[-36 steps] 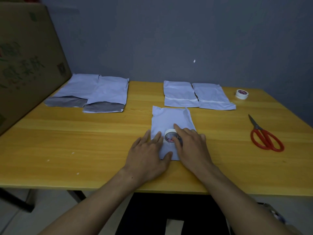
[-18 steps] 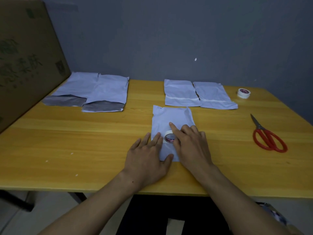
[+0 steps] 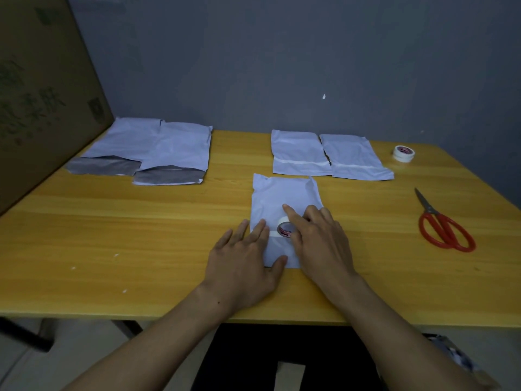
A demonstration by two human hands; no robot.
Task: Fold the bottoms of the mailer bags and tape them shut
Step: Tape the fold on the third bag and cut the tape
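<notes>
A white mailer bag [image 3: 282, 193] lies flat on the wooden table [image 3: 112, 235] in front of me. My left hand [image 3: 242, 261] presses its left edge with straight fingers. My right hand [image 3: 321, 244] holds a white tape roll [image 3: 285, 228] on the bag, index finger stretched over it and thumb below. A short white strip runs from the roll toward my left fingertips. The bag's near end is partly hidden under both hands.
Two mailers with white tape bands [image 3: 298, 153] [image 3: 355, 156] lie at the back right. Two mailers with open grey ends [image 3: 127, 139] [image 3: 180, 148] lie at the back left. A second tape roll [image 3: 403, 153] and red scissors [image 3: 445, 230] sit right; a cardboard box [image 3: 42, 94] stands left.
My right index finger has stretched further forward over the roll. Both hands stay on the bag in nearly the same place.
</notes>
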